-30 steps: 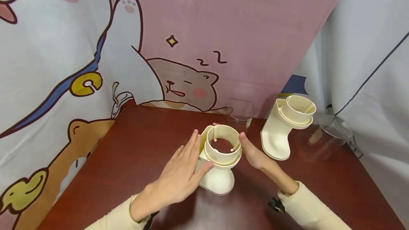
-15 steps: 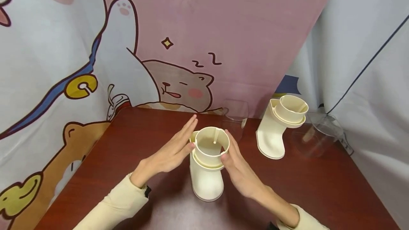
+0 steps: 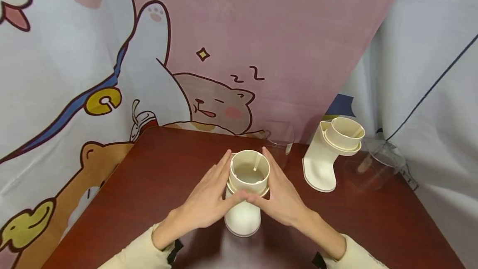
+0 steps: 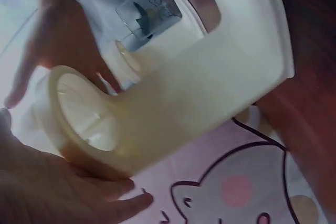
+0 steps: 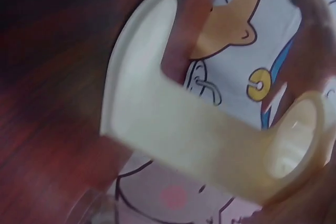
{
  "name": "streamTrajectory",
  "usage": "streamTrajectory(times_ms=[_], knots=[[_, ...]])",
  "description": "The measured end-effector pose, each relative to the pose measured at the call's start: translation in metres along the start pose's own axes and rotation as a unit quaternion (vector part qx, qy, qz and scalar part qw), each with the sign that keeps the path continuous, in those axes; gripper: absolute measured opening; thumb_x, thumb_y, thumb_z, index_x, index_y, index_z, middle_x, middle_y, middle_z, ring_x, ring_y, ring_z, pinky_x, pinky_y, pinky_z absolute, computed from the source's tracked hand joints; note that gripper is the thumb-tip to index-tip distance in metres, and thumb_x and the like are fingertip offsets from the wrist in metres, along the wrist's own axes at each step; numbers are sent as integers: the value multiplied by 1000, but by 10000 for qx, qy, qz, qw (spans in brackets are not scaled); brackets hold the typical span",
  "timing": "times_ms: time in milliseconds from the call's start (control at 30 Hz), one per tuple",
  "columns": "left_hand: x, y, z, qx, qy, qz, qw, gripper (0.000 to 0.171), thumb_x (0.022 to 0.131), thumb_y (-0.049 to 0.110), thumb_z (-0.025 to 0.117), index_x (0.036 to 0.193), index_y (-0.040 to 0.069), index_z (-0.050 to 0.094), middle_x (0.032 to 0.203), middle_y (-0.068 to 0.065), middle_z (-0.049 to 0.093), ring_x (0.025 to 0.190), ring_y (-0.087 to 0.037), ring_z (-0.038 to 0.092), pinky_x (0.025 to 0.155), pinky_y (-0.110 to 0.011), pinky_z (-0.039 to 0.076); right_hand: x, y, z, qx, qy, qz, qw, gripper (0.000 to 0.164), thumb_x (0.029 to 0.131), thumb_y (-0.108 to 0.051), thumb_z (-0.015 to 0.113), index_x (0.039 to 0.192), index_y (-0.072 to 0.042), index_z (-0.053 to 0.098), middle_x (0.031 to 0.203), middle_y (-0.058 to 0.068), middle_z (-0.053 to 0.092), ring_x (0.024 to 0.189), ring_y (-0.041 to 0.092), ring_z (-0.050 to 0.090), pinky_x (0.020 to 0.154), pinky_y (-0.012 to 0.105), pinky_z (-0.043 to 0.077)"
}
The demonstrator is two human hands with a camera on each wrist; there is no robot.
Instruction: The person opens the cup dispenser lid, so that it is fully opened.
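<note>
A cream plastic stand [image 3: 243, 219], boot-shaped with a round foot and a ring-like collar on top, stands upright on the table between my hands. My left hand [image 3: 205, 198] lies along the collar's left side, fingers straight. On the opposite side is my right hand [image 3: 286, 198], its fingers also extended. The thumbs meet in front of the collar, just under its rim. In the left wrist view the left fingers [image 4: 113, 203] run beside the ring of the stand [image 4: 205, 87]. The right wrist view shows the stand's smooth side [image 5: 173, 119] and broad foot.
A second cream stand [image 3: 319, 167] of the same shape is at the back right. Beside it a clear cylindrical container [image 3: 386, 157] sits near the table's right edge. Another clear container [image 3: 281, 136] is behind my hands. Printed cloth [image 3: 298, 53] hangs along the back.
The stand has shifted left and turned so that its foot faces me. My hands have closed in on both sides of the collar, and the thumbs have come together in front.
</note>
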State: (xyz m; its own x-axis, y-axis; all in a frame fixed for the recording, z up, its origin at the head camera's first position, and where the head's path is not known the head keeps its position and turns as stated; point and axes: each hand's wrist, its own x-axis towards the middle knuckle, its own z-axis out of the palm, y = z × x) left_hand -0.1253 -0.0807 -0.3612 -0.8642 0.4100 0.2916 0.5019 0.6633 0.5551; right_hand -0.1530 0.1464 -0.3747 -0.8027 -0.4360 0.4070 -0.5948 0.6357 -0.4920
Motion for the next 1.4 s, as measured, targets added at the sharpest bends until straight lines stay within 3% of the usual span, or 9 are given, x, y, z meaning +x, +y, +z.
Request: streamTrajectory(times_ms=[133, 300, 600, 900, 1100, 1233, 1400], knots=[[6, -16, 0, 35, 311, 283, 9991, 92, 96, 72, 36, 161, 14, 8, 169, -2, 6, 153, -26, 21, 122, -53, 21, 5, -12, 7, -224, 75, 339, 9991, 110, 86, -66, 64, 161, -11, 6, 168, 8, 10, 150, 31, 27, 114, 56, 35], [14, -31, -2, 232, 485, 498, 9973, 89, 96, 74, 23, 162, 16, 9, 169, -5, 8, 153, -25, 22, 121, -55, 22, 19, -12, 10, -346, 57, 277, 9990, 111, 86, -67, 63, 161, -7, 6, 168, 12, 10, 151, 32, 26, 113, 56, 36], [56, -72, -15, 286, 543, 380, 9974, 82, 98, 72, 19, 162, 20, 13, 169, -3, 11, 153, -26, 21, 124, -49, 19, 76, 8, 23, 57, -42, 382, 9992, 115, 85, -70, 63, 161, -6, 4, 168, 14, 5, 152, 30, 21, 119, 53, 29], [106, -112, -29, 369, 457, 290, 9979, 78, 101, 67, 21, 162, 19, 12, 168, -7, 13, 153, -27, 20, 122, -53, 21, 137, 36, 36, 99, -151, 456, 9988, 118, 82, -82, 52, 161, -9, 5, 168, 15, 4, 154, 30, 15, 119, 53, 28], [135, -134, -34, 183, 488, 303, 9982, 81, 99, 70, 22, 162, 20, 11, 168, -9, 14, 153, -29, 22, 121, -52, 25, 171, 53, 39, 48, -217, 356, 9991, 120, 83, -81, 52, 159, -1, 5, 166, 22, 7, 152, 32, 20, 120, 50, 29], [148, -143, -34, 67, 488, 270, 9984, 81, 99, 70, 23, 162, 21, 10, 167, -11, 15, 150, -33, 27, 119, -54, 27, 185, 63, 42, 95, -254, 385, 9989, 119, 83, -79, 53, 159, 0, 6, 167, 20, 6, 152, 32, 21, 120, 49, 28], [148, -150, -28, -136, 445, 100, 9989, 80, 99, 71, 24, 162, 24, 8, 168, -10, 12, 149, -36, 29, 118, -56, 30, 187, 69, 48, 129, -306, 455, 9984, 119, 83, -80, 53, 160, -3, 7, 168, 15, 6, 151, 30, 24, 119, 48, 31]])
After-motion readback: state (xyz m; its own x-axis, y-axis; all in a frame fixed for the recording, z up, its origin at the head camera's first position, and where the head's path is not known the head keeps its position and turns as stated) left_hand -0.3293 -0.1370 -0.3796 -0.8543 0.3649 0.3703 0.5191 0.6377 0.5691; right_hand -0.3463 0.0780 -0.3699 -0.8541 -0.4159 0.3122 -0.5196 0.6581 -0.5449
